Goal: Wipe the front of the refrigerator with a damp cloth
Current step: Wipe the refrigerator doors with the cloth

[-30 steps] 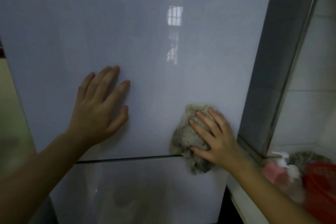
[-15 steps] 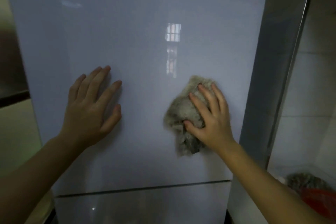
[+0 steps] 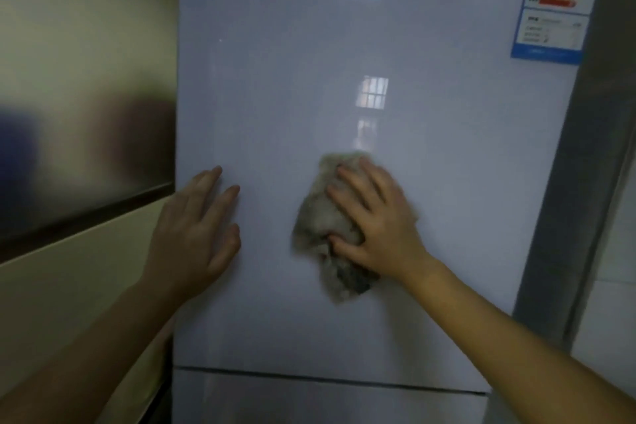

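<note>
The refrigerator's glossy white upper door [image 3: 447, 148] fills the middle of the head view. A crumpled grey-beige cloth [image 3: 320, 213] lies against the door near its centre. My right hand [image 3: 375, 224] presses the cloth flat to the door, fingers spread and pointing up-left, with the thumb dug into the cloth's lower part. My left hand [image 3: 196, 231] rests flat on the door near its left edge, with straight fingers and holding nothing. The cloth's tail hangs below my right palm.
An energy label [image 3: 554, 7] is stuck at the door's top right. A seam [image 3: 327, 379] separates the upper door from the lower one. A shiny metal panel [image 3: 86, 79] and a cream surface [image 3: 69, 303] stand to the left. The grey fridge side [image 3: 592, 165] meets a white wall [image 3: 616, 286] on the right.
My right hand has slid the cloth up the door, away from the seam and slightly left. The view has risen and shifted, showing the label and the left panel. My left hand stays flat.
</note>
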